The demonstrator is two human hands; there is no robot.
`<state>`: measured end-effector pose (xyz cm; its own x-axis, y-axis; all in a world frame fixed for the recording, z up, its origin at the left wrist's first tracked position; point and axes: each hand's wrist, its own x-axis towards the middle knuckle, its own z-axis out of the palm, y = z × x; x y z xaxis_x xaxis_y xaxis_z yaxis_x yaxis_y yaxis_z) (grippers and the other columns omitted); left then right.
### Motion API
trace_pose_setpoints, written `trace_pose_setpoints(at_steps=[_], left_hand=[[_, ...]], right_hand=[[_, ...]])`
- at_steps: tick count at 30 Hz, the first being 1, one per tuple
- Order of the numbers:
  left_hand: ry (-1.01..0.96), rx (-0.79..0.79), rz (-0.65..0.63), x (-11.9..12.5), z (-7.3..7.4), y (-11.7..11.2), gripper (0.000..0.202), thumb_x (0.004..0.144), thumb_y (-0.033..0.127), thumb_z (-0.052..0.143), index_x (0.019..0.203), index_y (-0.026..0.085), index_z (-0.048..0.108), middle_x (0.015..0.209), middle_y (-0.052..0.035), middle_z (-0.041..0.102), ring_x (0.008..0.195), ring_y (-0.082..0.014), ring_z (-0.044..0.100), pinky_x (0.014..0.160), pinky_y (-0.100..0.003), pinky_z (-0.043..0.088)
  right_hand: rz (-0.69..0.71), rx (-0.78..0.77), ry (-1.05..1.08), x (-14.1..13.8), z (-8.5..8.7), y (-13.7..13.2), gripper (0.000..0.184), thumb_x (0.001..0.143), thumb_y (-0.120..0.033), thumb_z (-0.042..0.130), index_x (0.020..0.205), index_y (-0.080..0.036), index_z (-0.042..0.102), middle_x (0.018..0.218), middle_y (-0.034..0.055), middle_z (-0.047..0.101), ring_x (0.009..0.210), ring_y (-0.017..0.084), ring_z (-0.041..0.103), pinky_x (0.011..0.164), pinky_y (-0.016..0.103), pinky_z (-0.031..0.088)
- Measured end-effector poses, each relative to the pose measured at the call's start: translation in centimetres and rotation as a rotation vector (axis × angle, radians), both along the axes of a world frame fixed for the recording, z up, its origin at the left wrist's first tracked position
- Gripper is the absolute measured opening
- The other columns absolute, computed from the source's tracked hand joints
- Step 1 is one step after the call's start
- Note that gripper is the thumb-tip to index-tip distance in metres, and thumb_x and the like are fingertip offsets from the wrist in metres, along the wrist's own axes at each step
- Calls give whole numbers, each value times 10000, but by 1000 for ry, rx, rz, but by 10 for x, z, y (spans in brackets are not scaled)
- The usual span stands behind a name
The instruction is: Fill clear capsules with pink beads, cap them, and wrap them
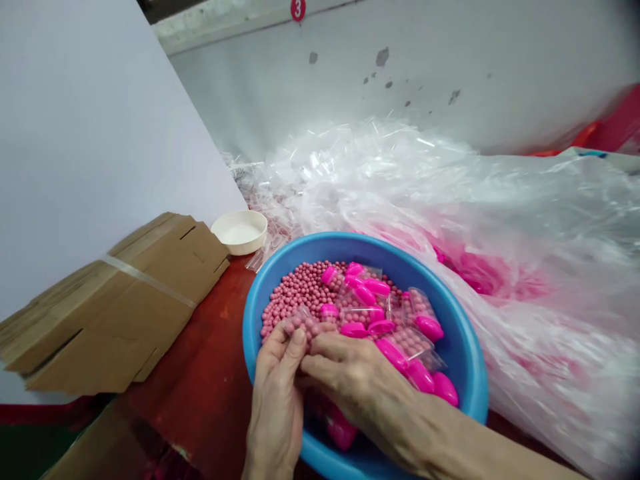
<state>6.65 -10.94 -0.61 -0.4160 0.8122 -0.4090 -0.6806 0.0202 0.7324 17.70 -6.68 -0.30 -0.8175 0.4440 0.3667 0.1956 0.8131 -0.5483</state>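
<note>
My left hand [277, 383] is closed around a small clear plastic container [306, 324] of pink beads, its thumb on the near side. My right hand [357, 373] meets it from the right with fingers curled in against the container's lower end; what they pinch is hidden. Both hands are over the near side of a blue basin [467, 347]. Loose pink beads [295, 293] fill its far left part. Several clear containers [410, 341] with bright pink caps [423, 377] lie tumbled on the beads, bead-filled where their contents show.
Left of the basin, strapped flat cardboard [145, 300] lies on the red tabletop [200, 373]. A shallow white dish [241, 230] stands behind it. Clear plastic pieces [340, 160] are heaped at the back. A large plastic bag [540, 320] with pink items spreads along the right.
</note>
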Motion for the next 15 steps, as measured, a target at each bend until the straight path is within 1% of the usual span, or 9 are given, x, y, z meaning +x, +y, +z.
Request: trace_pose_setpoints(at_steps=[1, 3, 5, 7, 8, 10, 12, 13, 15], left_hand=[[7, 7, -8, 0, 1, 0, 278, 648, 219, 808, 891, 157, 686, 827, -29, 735, 787, -175, 700, 810, -271, 535], [25, 13, -8, 1, 1, 0, 280, 680, 213, 784, 934, 159, 679, 844, -30, 734, 815, -173, 698, 832, -269, 524], [46, 6, 9, 2, 1, -1, 291, 709, 207, 761, 982, 171, 666, 870, -27, 733, 840, -163, 691, 839, -258, 517], [59, -9, 26, 2, 1, -2, 286, 721, 206, 752, 991, 181, 659, 883, -23, 728, 850, -157, 686, 830, -247, 515], [64, -20, 32, 2, 0, -3, 276, 719, 204, 753, 978, 181, 659, 877, -21, 724, 844, -156, 684, 819, -242, 517], [74, -24, 17, 1, 0, -4, 245, 722, 210, 754, 947, 181, 661, 852, -14, 713, 826, -149, 678, 793, -228, 518], [101, 12, -10, 2, -1, -5, 189, 740, 225, 744, 905, 190, 661, 818, 0, 697, 814, -137, 665, 767, -206, 513], [123, 44, -24, 2, -1, -5, 159, 752, 230, 736, 887, 196, 661, 807, 7, 687, 814, -131, 657, 756, -194, 508], [184, 121, -66, 2, -2, -7, 110, 771, 236, 722, 854, 201, 660, 795, 16, 666, 803, -121, 637, 737, -178, 501]], right_hand=[[30, 23, -72, -1, -2, -3, 111, 840, -68, 542, 883, -140, 614, 887, 47, 644, 733, 151, 566, 652, 259, 497], [38, 114, -172, -4, -4, -9, 215, 793, -51, 572, 1002, -95, 594, 975, 92, 646, 783, 185, 569, 676, 294, 514], [14, 269, -221, -7, -6, -14, 315, 781, -33, 543, 1096, -45, 562, 1011, 133, 639, 809, 213, 573, 685, 322, 524], [-30, 417, -244, -9, -9, -17, 372, 760, -2, 502, 1129, -21, 543, 1015, 151, 636, 828, 244, 581, 696, 360, 526], [-31, 455, -249, -10, -9, -18, 385, 742, 8, 495, 1123, -23, 542, 1011, 152, 636, 829, 255, 583, 692, 371, 523], [-30, 434, -199, -7, -9, -17, 337, 740, 25, 478, 1057, -54, 561, 965, 134, 642, 792, 246, 583, 655, 358, 509], [-13, 336, -93, -3, -5, -12, 223, 809, 12, 431, 933, -102, 577, 853, 88, 635, 693, 193, 560, 599, 306, 484], [-22, 282, -35, 1, 0, -9, 208, 854, -7, 400, 880, -118, 575, 793, 65, 616, 643, 166, 538, 570, 278, 468], [-86, 211, 57, 7, 13, 0, 238, 918, -50, 368, 816, -134, 566, 726, 35, 573, 591, 129, 508, 527, 236, 440]])
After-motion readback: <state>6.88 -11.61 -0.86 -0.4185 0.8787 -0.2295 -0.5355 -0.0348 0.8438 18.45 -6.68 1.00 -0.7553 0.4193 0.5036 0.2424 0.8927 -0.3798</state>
